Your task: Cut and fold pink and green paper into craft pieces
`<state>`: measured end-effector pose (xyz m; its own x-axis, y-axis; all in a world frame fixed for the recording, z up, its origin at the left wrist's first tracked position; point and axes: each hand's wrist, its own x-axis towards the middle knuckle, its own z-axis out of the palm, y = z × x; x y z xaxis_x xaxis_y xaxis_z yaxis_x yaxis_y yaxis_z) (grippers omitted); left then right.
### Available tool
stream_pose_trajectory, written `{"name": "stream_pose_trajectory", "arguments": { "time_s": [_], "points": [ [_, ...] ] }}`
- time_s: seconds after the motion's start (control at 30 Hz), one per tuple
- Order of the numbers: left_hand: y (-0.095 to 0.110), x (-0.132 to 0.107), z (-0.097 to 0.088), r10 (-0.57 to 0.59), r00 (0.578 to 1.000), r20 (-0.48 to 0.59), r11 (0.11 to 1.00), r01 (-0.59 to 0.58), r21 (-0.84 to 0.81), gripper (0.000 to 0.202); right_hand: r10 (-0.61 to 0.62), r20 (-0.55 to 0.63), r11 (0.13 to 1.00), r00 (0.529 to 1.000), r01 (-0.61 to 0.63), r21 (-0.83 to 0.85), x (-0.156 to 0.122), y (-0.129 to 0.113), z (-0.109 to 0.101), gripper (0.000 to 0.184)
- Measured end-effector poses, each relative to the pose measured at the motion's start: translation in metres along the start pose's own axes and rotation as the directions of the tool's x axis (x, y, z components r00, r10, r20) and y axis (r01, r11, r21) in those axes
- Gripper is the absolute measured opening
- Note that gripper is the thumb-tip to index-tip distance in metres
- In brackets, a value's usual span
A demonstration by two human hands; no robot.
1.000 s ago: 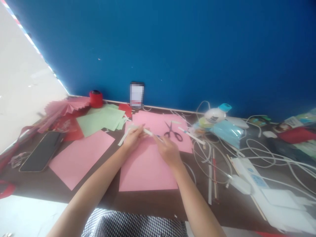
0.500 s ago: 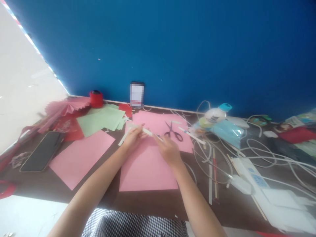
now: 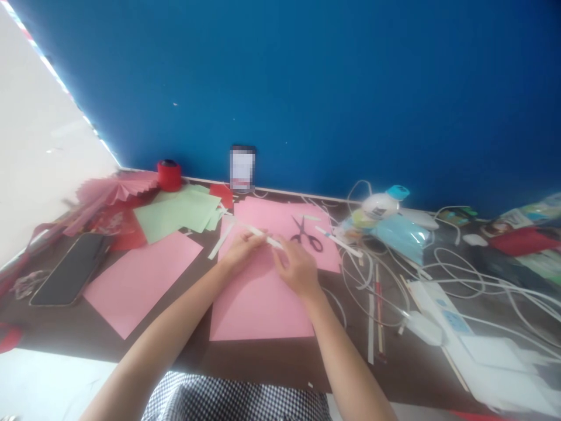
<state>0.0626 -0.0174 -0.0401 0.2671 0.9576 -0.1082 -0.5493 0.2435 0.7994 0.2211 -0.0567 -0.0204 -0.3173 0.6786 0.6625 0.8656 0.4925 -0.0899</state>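
Observation:
Both hands are over pink paper sheets (image 3: 263,310) on the dark table. Between them runs a narrow pale white strip (image 3: 274,242), slanting from upper left to lower right; it looks like paper, perhaps rolled or folded. My left hand (image 3: 243,250) pinches it near its middle. My right hand (image 3: 298,266) closes its fingertips on the lower right end, partly hiding it. Dark-handled scissors (image 3: 307,235) lie with blades apart on the pink paper, just beyond my right hand. Another white strip (image 3: 220,241) rests left of my left hand.
To the left are a pink sheet (image 3: 144,283), green papers (image 3: 179,213), a phone (image 3: 72,270) and a red tape roll (image 3: 169,175). Another phone (image 3: 242,168) leans on the blue wall. At right are a glue bottle (image 3: 381,204), tangled cables and a power strip (image 3: 442,310).
My left hand has moved slightly right and down, showing more of the strip above it. My right hand's fingers have shifted up onto the strip's end.

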Motion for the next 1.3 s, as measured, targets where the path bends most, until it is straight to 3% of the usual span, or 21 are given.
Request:
{"name": "stream_pose_trajectory", "arguments": {
  "time_s": [0.2, 0.3, 0.33, 0.4, 0.5, 0.57, 0.63, 0.7, 0.83, 0.93, 1.0, 1.1, 1.2, 1.3],
  "points": [
    [0.001, 0.000, 0.001, -0.032, 0.998, 0.057, 0.999, 0.034, -0.024, 0.032, 0.143, -0.073, 0.976, 0.987, -0.129, 0.174, 0.002, -0.003, 0.001, 0.015],
    [0.003, -0.004, 0.002, 0.132, 0.989, -0.068, 0.989, -0.127, 0.071, 0.054, 0.143, -0.115, 0.980, 0.983, -0.125, 0.154, 0.001, -0.001, 0.002, 0.013],
    [0.004, -0.006, 0.002, 0.233, 0.962, -0.141, 0.965, -0.210, 0.159, 0.062, 0.131, -0.126, 0.985, 0.983, -0.114, 0.132, 0.001, 0.000, 0.002, 0.013],
    [0.007, -0.011, 0.002, 0.467, 0.854, -0.228, 0.834, -0.340, 0.434, 0.076, 0.098, -0.133, 0.993, 0.986, -0.088, 0.079, 0.000, 0.001, 0.002, 0.014],
    [0.008, -0.015, 0.003, 0.717, 0.687, -0.113, 0.478, -0.367, 0.798, 0.077, 0.055, -0.114, 0.998, 0.992, -0.054, 0.011, 0.000, 0.003, 0.003, 0.016],
    [0.004, -0.015, 0.004, 0.764, 0.645, 0.000, 0.312, -0.370, 0.875, 0.063, 0.042, -0.105, 0.999, 0.994, -0.044, -0.017, -0.001, 0.003, 0.004, 0.017],
    [-0.004, -0.014, 0.005, 0.758, 0.649, 0.059, 0.274, -0.399, 0.875, 0.043, 0.036, -0.104, 0.998, 0.994, -0.041, -0.045, -0.001, 0.002, 0.004, 0.017],
    [-0.013, -0.014, 0.004, 0.723, 0.687, 0.080, 0.316, -0.430, 0.846, 0.029, 0.037, -0.108, 0.995, 0.993, -0.046, -0.083, -0.001, 0.003, 0.004, 0.017],
    [-0.023, -0.019, 0.002, 0.608, 0.789, 0.087, 0.450, -0.432, 0.781, 0.025, 0.046, -0.127, 0.979, 0.991, -0.070, -0.189, 0.000, 0.004, 0.002, 0.017],
    [-0.022, -0.023, 0.004, 0.579, 0.808, 0.113, 0.463, -0.439, 0.770, 0.021, 0.061, -0.122, 0.969, 0.991, -0.088, -0.232, 0.000, 0.003, -0.001, 0.016],
    [-0.017, -0.023, 0.008, 0.612, 0.781, 0.125, 0.405, -0.445, 0.799, 0.022, 0.077, -0.120, 0.968, 0.990, -0.103, -0.231, 0.001, 0.002, -0.002, 0.017],
    [-0.008, -0.021, 0.016, 0.645, 0.747, 0.160, 0.251, -0.405, 0.879, 0.034, 0.089, -0.121, 0.963, 0.989, -0.117, -0.244, 0.002, -0.002, -0.003, 0.018],
    [-0.003, -0.020, 0.020, 0.616, 0.750, 0.241, 0.078, -0.362, 0.929, 0.044, 0.066, -0.114, 0.958, 0.991, -0.095, -0.272, 0.003, -0.007, -0.001, 0.020],
    [-0.005, -0.019, 0.019, 0.523, 0.760, 0.386, -0.046, -0.427, 0.903, 0.045, 0.049, -0.099, 0.972, 0.994, -0.071, -0.226, 0.003, -0.012, 0.003, 0.018]
  ]
}}
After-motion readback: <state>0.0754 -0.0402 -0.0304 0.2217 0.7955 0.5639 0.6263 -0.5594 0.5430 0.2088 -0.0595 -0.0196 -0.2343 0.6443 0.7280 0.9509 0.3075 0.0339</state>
